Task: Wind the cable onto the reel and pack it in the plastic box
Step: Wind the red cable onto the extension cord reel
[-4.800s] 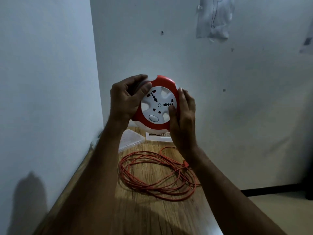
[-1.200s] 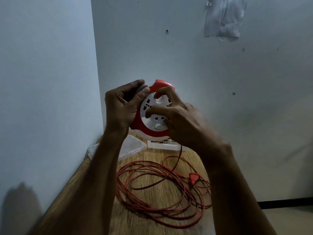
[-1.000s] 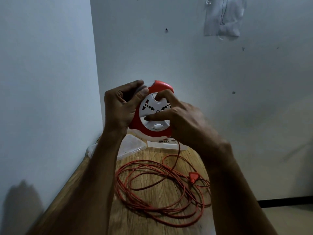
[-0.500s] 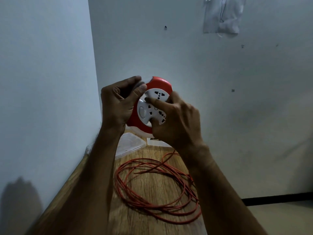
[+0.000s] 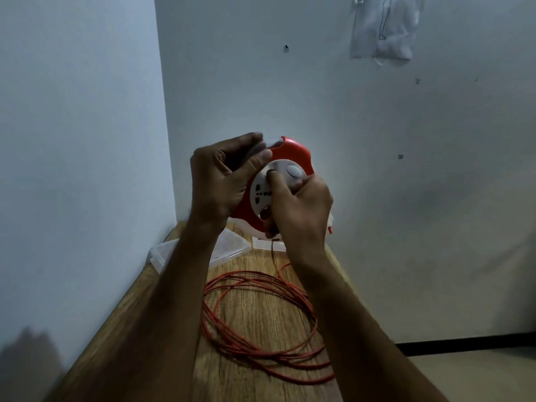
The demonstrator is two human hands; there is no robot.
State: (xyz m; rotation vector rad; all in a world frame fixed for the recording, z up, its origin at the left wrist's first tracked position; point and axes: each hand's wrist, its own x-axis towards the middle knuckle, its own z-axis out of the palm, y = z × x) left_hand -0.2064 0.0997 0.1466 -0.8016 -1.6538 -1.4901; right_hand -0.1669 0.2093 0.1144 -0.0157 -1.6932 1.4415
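Note:
I hold a round red reel (image 5: 293, 153) with a white socket face upright above the table. My left hand (image 5: 223, 181) grips its upper left rim, thumb on the face. My right hand (image 5: 298, 207) grips the white centre disc, fingers curled into its recesses. A loose coil of orange cable (image 5: 258, 317) lies on the wooden table (image 5: 162, 320) below, and one strand rises from it toward the reel's underside. A clear plastic box (image 5: 226, 248) lies flat near the corner, partly hidden by my left forearm.
Walls close the table in on the left and at the back. A white card or packaging piece (image 5: 262, 243) lies behind the reel. The table's right edge drops to the floor. A plastic bag (image 5: 383, 27) hangs on the back wall.
My right hand has turned the white centre disc round; its oval button went from bottom to upper right. The cable coil on the table has drawn in slightly.

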